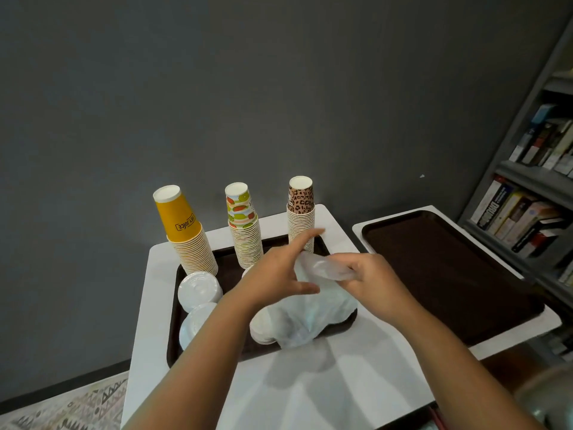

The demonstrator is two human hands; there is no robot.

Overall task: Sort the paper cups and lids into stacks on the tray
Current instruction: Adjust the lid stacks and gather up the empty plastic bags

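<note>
While the left hand (279, 268) spreads, the right hand (369, 274) apparently pinches a plastic bag (313, 315).

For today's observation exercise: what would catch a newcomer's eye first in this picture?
Three tall stacks of upturned paper cups at the back of the tray: yellow, fruit-print, leopard-print. In front, the right hand grips a clear plastic bag while the left hand spreads open beside it. White lids sit front-left.
</note>
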